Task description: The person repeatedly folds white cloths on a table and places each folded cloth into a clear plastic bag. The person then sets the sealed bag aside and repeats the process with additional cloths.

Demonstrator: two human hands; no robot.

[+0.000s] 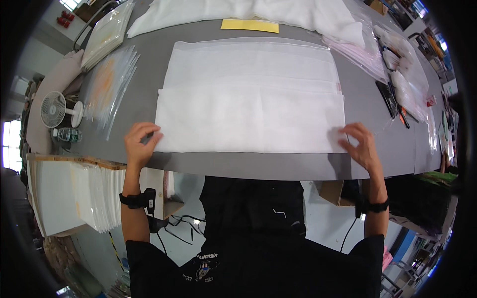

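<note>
A thin white cloth [249, 115] lies folded and flat on the grey table [208, 164], its near edge close to the table's front edge. At the cloth's left edge is my left hand [143, 143], thumb and index finger curved and apart, fingertips at the fabric. My right hand [357, 143] is at the right edge, fingers curved and slightly apart, with nothing seen between them. The far part of the cloth is a thinner layer, and a small reddish mark shows near its right side. Beyond it lies a yellow strip [249, 25], by a larger heap of white fabric [238, 9].
Clear plastic bags [108, 82] lie at the left, near a white fan [54, 109] and a plastic bottle [68, 135]. Pink-tinted bags [357, 56], a black tool [385, 98] and bagged white items [408, 89] are at the right. A box of white sheets [98, 193] stands below left.
</note>
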